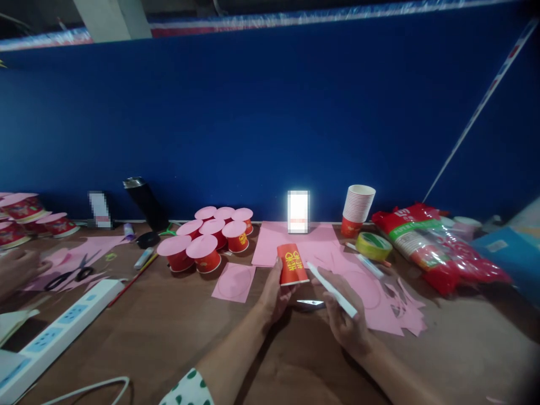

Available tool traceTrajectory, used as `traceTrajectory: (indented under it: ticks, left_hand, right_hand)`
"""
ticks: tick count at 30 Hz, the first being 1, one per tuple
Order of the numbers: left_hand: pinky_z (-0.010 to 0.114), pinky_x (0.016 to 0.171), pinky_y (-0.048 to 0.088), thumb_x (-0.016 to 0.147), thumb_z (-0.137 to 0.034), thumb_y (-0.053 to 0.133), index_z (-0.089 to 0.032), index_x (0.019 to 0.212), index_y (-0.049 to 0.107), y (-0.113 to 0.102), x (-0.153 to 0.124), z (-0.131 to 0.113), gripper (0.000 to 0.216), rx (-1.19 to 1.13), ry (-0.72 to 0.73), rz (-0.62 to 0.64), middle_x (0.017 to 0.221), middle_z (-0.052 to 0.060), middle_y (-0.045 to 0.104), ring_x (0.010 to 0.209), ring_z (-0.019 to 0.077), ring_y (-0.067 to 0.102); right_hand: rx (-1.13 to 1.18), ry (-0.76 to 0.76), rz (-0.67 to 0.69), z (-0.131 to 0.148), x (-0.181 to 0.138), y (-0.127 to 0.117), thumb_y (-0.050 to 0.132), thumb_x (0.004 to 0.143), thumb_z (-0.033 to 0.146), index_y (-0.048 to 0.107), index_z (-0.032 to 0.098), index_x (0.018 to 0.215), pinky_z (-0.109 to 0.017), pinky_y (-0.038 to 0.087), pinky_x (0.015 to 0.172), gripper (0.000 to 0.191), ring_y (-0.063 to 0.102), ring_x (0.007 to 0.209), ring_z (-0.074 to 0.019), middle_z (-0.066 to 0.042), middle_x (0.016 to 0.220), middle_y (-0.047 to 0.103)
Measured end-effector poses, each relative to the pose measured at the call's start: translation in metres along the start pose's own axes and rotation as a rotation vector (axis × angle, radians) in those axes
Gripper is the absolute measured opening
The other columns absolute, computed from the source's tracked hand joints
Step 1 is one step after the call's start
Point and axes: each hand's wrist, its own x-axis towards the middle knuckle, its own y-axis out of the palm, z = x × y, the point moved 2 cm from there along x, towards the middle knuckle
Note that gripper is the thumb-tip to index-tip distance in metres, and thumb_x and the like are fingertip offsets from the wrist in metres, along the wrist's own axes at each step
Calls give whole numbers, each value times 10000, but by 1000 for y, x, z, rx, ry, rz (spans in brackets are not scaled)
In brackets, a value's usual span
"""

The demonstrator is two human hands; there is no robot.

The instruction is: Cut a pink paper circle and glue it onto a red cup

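Observation:
My left hand [277, 292] is closed around a red paper cup [292, 264] with yellow lettering, held with its rim end down. Between the fingers of my right hand [348, 320] is a slim white pen-like stick [335, 289], its tip angled up toward the cup; its exact kind I cannot make out. Silver scissors [310, 302] lie on the table between my hands, their handles hidden by the right one. Pink paper with a drawn circle [234, 282] lies left of the cup, and cut pink sheets [371, 298] spread out beyond my right hand.
Several red cups topped with pink discs [206, 246] stand left of centre. Behind are a lit phone [298, 211] and stacked cups [358, 205]. Yellow tape [373, 246] and a red plastic bag [439, 247] lie right. A power strip [63, 332] and another person's hand [21, 270] are left.

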Motion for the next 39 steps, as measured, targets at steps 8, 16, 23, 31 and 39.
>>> traceTrajectory:
  ticks: [8,16,23,31,39]
  left_hand:
    - [307,847,498,739,-500,667,-130,972,639,4,-2,2,438,6,5,-44,906,83,688,853,191,648]
    - [353,722,539,750,-660,552,-103,912,659,3,-1,5,590,22,-9,52,762,109,688,681,210,655]
    - [330,732,534,835,-568,511,-89,989,642,1,2,0,521,-45,-4,53,820,116,703,723,208,671]
    - [352,793,517,882,-494,470,-79,1089,619,0,3,-5,488,-141,-55,169,916,140,706,851,248,680]
    - [360,789,505,836,-496,539,-100,1220,557,-5,1,-8,552,-217,-172,288,930,137,696,849,250,672]
  right_hand:
    - [-25,-2,-63,13,8,-2,545,876,159,593,227,1087,-371,541,700,227,650,829,-224,-72,894,679]
    - [-138,-12,-44,18,7,-3,528,851,142,557,196,864,-316,470,571,63,584,645,-182,-41,729,609]
    - [-101,-3,-31,20,6,-3,486,865,134,519,193,820,-293,441,572,81,551,637,-165,-28,707,564]
    - [-94,-89,-25,30,10,-4,512,840,93,516,177,821,-274,406,554,86,515,615,-146,-20,684,555]
    - [-77,-129,6,26,5,-2,512,848,131,516,188,822,-284,412,569,62,513,604,-145,-16,675,571]
